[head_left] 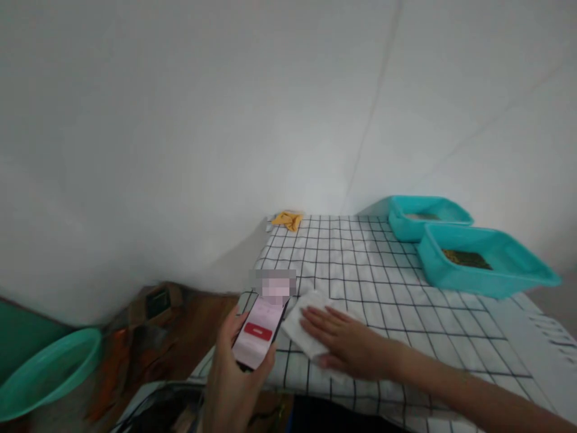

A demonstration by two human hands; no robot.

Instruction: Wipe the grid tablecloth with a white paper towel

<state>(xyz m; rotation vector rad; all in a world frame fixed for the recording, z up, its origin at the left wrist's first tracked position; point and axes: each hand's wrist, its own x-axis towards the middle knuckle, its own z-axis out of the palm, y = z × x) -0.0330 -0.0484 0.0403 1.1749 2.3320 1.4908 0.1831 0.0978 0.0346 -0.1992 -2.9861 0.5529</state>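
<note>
Far left, about 8 o'clock in the view: a green basin (49, 367) on the floor, rim partly cut off. Brown floor and blurred clutter lie between it and the table.

Low centre, 6 o'clock: left hand (232, 385) raised, fingers curled around a phone (260, 328), thumb along its near edge. Screen faces the camera, pinkish with a red button; its upper part is blurred and unreadable. The phone is held above the table's left edge, not resting on it.

Just right of the phone, at its 3 o'clock: a folded white cloth (303, 329) lying flat on the checked tablecloth (383, 282). Right hand (347, 344) lies on it palm down, fingers spread and straight, pinching nothing. Fingertips point toward 9 o'clock. The forearm runs off toward 4 o'clock.

Far end of the table, 12 o'clock from the hand: a small crumpled yellow cloth (288, 220) against the wall.

Right side, 2 o'clock: two teal trays, the far tray (428, 218) and the near tray (484, 264), touching or nearly so. Each has dark matter in the bottom; I cannot tell what it is.

Step in hand, as judged: the white cloth is pinned flat under the right palm while the left hand tends the phone. Lifting or folding the cloth would call for the right fingers to curl under an edge, and the left hand is free only once the phone is set down.
</note>
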